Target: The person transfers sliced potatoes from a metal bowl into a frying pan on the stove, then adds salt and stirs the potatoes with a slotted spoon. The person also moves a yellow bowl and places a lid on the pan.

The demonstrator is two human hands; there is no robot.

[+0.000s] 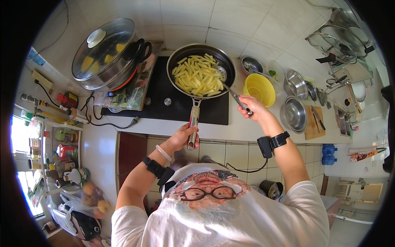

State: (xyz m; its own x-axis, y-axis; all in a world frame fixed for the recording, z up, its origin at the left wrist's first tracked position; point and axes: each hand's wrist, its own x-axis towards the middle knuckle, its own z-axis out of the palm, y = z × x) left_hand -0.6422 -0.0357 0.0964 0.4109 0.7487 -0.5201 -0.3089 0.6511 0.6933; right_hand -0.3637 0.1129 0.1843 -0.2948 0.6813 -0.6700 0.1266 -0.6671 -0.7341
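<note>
My left hand point(184, 136) grips the metal handle point(194, 119) of a frying pan point(170, 74) on the black cooktop point(157, 103). Pale yellow potato strips point(199, 75) fill much of the pan. In my right hand point(253, 108) is the handle of a metal slotted spatula point(236, 96); its perforated head rests at the pan's right side, against the strips and partly behind them. A yellow plastic colander point(260, 89) stands just beyond my right hand, on the white counter.
At the left, a lidded steel steamer point(103, 57) holds yellow pieces. Right of the colander are steel bowls point(293, 113) and a wooden cutting board point(321, 123) with a knife point(318, 118). A black power cord point(118, 126) lies along the counter's front left.
</note>
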